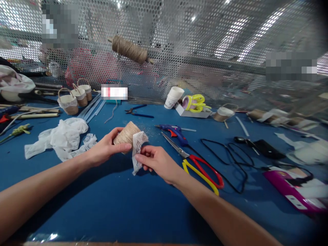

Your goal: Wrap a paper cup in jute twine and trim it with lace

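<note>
My left hand [109,148] is closed around a small twine-wrapped cup [126,135], tilted on its side above the blue table. Between the thumb and fingers of my right hand [155,160] is a strip of white lace [137,150], which lies against the cup's right-hand end and hangs down below it. Whether the lace is stuck to the cup, I cannot tell. Just beyond my right hand lie a blue glue gun [175,131] and big scissors [197,164] with one red and one yellow handle.
More white lace [60,136] is heaped at left. Behind it stand several finished little baskets [68,104]. Pliers [138,111], stacked paper cups [174,96] and a tray [193,111] line the back. A black cord [228,147] and purple power strip [289,189] lie at right.
</note>
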A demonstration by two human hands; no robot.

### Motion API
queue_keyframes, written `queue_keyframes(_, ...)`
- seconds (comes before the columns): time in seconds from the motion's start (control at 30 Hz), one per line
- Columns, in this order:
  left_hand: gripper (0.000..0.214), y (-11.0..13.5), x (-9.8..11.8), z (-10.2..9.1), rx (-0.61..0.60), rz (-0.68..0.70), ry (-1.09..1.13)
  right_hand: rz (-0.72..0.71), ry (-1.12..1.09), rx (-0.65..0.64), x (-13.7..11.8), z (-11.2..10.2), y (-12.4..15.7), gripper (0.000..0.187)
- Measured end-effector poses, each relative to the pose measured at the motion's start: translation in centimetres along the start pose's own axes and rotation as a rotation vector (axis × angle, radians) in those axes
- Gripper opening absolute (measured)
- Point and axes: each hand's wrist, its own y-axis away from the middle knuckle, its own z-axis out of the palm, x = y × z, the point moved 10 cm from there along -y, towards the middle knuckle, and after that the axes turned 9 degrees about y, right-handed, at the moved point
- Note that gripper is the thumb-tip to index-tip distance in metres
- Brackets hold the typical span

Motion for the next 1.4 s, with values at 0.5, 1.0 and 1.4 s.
queue_keyframes(0.5, 0.058, -0.4, -0.2, -1.0, 0.038, 0.015, 0.059, -0.224, 0.339, 0.356, -3.3, -5.3, 1.0, 0.028)
queue_keyframes(1.0, 0.055, 0.0, -0.3, -0.4, 0.061, 0.061, -0.18, -0.296, 0.477, 0.273, -4.8, -4.6, 1.4, 0.024)
queue_keyframes(1.4, 0.056, 0.0, -0.2, 0.0, -0.009, 0.054, -0.227, 0.394, 0.809, 0.491, 5.1, -18.4, -2.1, 0.028)
